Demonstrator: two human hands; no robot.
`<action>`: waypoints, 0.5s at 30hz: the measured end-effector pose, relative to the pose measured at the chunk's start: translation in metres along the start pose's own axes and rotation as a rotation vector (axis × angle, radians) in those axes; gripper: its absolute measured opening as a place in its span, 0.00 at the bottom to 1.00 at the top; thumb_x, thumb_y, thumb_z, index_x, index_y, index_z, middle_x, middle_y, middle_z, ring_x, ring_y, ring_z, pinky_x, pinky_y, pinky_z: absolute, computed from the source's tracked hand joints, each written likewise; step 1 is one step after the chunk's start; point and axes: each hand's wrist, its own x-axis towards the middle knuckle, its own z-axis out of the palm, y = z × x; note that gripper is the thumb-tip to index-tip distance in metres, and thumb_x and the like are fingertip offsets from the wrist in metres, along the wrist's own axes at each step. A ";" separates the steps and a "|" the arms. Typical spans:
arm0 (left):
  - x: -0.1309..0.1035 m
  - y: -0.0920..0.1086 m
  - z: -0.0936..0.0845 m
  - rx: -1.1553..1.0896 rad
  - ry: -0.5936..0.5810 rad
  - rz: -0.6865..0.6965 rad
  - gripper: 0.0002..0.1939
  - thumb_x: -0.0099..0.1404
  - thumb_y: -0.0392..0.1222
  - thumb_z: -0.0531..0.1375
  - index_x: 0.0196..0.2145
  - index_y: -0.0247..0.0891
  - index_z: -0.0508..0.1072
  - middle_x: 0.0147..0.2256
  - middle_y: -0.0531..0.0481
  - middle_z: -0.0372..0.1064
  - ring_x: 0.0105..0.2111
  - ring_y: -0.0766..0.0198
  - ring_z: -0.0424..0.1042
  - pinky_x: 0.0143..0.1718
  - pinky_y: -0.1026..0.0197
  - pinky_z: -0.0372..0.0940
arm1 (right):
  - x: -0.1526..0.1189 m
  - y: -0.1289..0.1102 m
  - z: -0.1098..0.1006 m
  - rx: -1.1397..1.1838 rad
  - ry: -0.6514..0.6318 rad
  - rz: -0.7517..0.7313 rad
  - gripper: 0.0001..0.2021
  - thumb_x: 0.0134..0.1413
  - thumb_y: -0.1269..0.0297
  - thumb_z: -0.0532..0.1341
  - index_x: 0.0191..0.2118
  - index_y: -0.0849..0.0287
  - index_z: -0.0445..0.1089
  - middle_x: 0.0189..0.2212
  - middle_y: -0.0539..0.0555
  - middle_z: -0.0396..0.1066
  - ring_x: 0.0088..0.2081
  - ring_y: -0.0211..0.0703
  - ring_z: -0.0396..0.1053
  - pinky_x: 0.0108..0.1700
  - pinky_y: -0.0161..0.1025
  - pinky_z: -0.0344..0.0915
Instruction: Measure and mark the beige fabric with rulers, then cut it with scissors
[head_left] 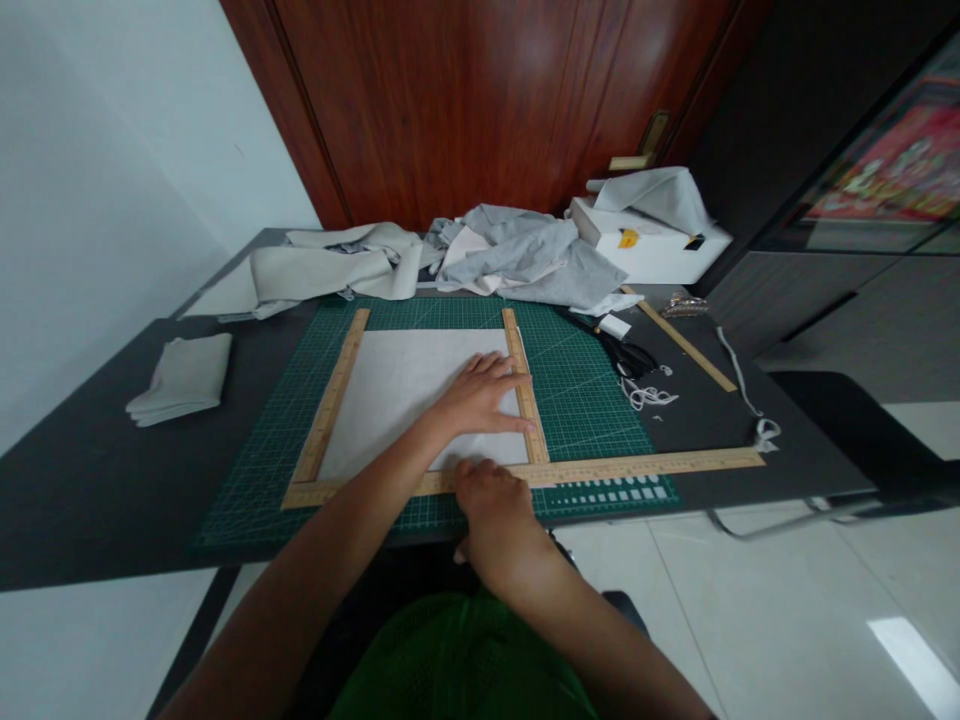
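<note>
A white piece of fabric [405, 380] lies flat on a green cutting mat [585, 400]. My left hand [484, 393] rests on it with fingers spread, the fingertips reaching onto a short wooden ruler [527, 400] along the fabric's right side. A second short wooden ruler [330, 400] lies along the left side. Across the near edge runs a long wooden ruler [630, 467]. My right hand [495, 500] is closed over this long ruler at the table's front edge, its fingers bent on top and the thumb lower, by the edge.
Crumpled grey and white cloth [517, 250] and cream fabric [330, 270] lie along the back. Folded fabric [184, 375] sits at left. To the right are black scissors [630, 355], white cord [645, 395], another wooden ruler [682, 340] and a white box [652, 250].
</note>
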 end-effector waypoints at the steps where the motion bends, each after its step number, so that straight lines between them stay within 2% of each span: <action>1: 0.000 0.000 0.000 0.003 0.004 0.001 0.46 0.61 0.76 0.63 0.68 0.46 0.67 0.71 0.42 0.56 0.72 0.41 0.53 0.72 0.39 0.46 | 0.000 0.000 0.000 0.001 0.003 0.004 0.34 0.42 0.68 0.81 0.56 0.60 0.71 0.48 0.64 0.79 0.48 0.56 0.81 0.46 0.45 0.79; 10: 0.000 0.002 0.000 0.006 -0.020 -0.017 0.48 0.61 0.77 0.62 0.69 0.47 0.65 0.72 0.43 0.55 0.73 0.40 0.50 0.73 0.38 0.43 | 0.002 -0.001 0.005 -0.012 0.048 0.008 0.31 0.45 0.69 0.79 0.55 0.60 0.72 0.47 0.65 0.79 0.47 0.57 0.81 0.44 0.46 0.80; 15: 0.001 0.000 0.001 -0.005 -0.020 -0.009 0.50 0.61 0.78 0.61 0.69 0.44 0.64 0.72 0.43 0.55 0.73 0.39 0.50 0.73 0.37 0.43 | 0.003 0.000 0.000 0.020 -0.012 -0.009 0.35 0.41 0.68 0.81 0.56 0.62 0.71 0.48 0.65 0.79 0.49 0.58 0.80 0.46 0.46 0.80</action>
